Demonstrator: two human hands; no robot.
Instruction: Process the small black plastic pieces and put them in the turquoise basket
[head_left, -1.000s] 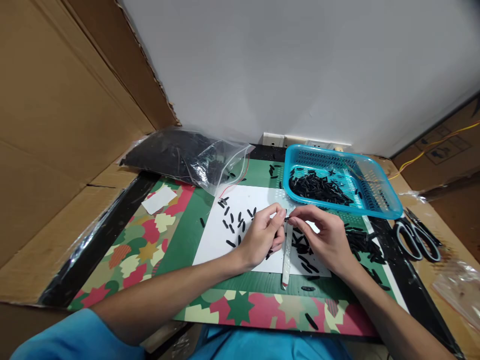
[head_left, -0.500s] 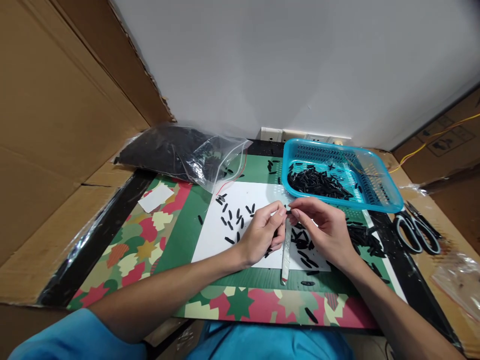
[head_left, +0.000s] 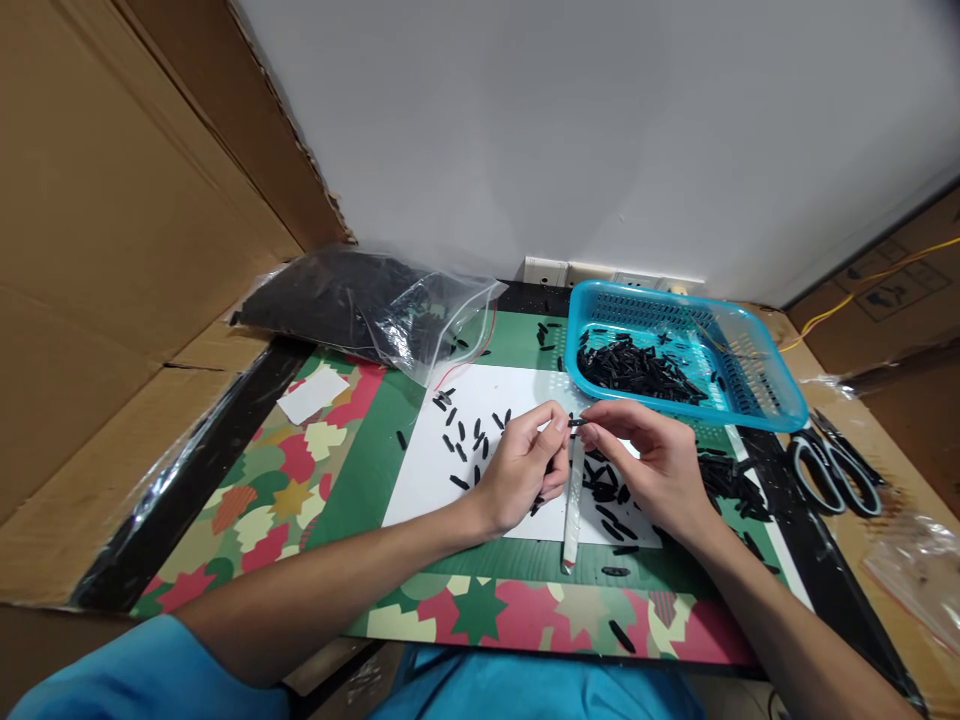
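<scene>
Above the white sheet [head_left: 517, 440], both hands pinching one black piece [head_left: 576, 423]

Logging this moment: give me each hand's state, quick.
Left hand: closed, pinching one end of a small black piece.
Right hand: closed, fingertips pinching the same piece's other end.

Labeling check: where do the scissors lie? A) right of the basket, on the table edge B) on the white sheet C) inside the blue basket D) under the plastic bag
A: the scissors lie on the dark table edge to the right of the blue basket, outside it, well away from the white sheet and the plastic bag.
</scene>
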